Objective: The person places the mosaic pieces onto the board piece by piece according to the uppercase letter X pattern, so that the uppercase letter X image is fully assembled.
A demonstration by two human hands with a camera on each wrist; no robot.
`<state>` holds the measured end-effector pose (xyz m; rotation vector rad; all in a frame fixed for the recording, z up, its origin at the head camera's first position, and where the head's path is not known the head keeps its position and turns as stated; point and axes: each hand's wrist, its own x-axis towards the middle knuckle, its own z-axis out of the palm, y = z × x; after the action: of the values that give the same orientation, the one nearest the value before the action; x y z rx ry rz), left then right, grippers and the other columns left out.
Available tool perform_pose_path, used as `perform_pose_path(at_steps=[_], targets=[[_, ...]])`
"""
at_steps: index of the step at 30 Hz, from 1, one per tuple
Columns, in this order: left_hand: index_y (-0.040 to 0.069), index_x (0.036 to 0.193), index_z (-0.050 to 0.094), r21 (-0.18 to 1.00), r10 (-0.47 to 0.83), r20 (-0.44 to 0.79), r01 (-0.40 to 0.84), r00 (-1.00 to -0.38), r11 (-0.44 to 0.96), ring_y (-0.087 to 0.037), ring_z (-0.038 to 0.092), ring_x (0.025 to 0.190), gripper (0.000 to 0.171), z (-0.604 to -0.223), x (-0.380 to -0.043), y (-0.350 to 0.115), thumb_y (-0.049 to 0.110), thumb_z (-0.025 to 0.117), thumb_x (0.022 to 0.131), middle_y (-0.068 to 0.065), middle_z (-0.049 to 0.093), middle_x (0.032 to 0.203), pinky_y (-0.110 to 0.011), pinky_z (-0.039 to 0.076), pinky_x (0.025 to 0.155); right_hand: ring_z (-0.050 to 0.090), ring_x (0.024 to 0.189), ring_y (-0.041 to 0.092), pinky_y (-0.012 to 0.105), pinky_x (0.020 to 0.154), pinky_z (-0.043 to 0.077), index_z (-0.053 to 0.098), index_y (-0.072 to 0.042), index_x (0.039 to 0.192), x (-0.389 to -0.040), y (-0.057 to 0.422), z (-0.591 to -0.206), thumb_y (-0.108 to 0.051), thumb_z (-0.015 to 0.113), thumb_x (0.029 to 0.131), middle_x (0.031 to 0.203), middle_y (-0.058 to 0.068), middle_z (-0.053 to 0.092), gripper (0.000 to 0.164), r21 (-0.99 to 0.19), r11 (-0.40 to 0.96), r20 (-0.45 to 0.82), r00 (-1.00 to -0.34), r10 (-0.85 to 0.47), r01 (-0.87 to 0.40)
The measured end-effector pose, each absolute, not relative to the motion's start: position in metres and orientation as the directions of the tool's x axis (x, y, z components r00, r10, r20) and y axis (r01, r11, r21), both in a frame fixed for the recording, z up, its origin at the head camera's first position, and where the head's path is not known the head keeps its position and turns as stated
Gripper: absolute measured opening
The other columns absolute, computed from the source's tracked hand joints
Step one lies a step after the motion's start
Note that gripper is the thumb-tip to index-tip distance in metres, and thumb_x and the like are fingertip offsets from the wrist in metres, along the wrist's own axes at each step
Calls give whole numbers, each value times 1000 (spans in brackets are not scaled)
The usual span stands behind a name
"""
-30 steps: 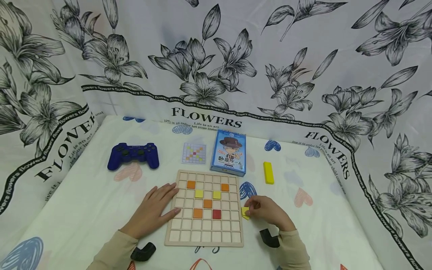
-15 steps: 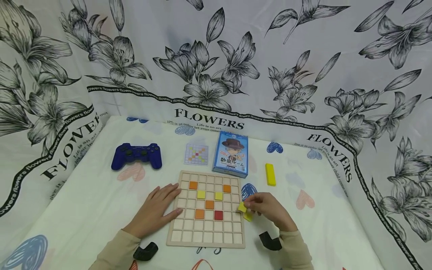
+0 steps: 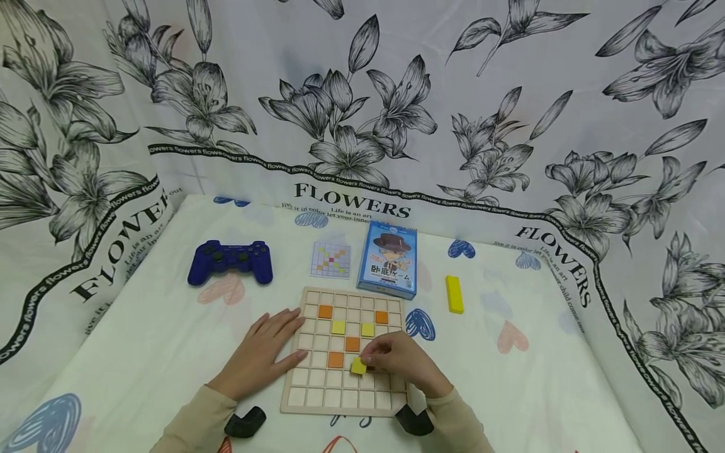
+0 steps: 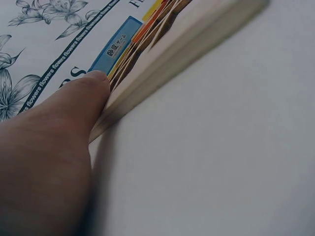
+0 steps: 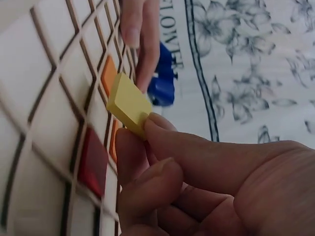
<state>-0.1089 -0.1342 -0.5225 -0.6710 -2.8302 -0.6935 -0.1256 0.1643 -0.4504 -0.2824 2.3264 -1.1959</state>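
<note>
A wooden grid board lies in front of me, holding several orange tiles and two yellow tiles. My right hand is over the board's right half, pinching another yellow tile between thumb and fingertips. That tile is tilted just above the grid. The red tile shows in the right wrist view but is mostly covered by my hand in the head view. My left hand rests with fingers extended at the board's left edge, its thumb touching the rim.
Behind the board lie a patterned grid card and a blue box. A yellow bar is at right, a blue game controller at back left. Black curved wrist pieces sit at both wrists. A floral curtain hangs behind.
My right hand picked up a yellow tile beside the board's right edge and carried it left over the grid. My left hand stays at the board's edge.
</note>
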Motion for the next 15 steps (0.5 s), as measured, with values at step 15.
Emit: perform_pose_path(at_steps=[15], targets=[[15, 144, 44, 405, 393, 246, 462, -886, 789, -23, 33, 140, 67, -520, -109, -135, 57, 52, 92, -3, 37, 152, -50, 17, 117, 52, 61, 3, 18, 57, 45, 73, -13, 77, -120, 98, -455, -20, 74, 84, 67, -9, 62, 9, -782, 614, -241, -858, -455, -106]])
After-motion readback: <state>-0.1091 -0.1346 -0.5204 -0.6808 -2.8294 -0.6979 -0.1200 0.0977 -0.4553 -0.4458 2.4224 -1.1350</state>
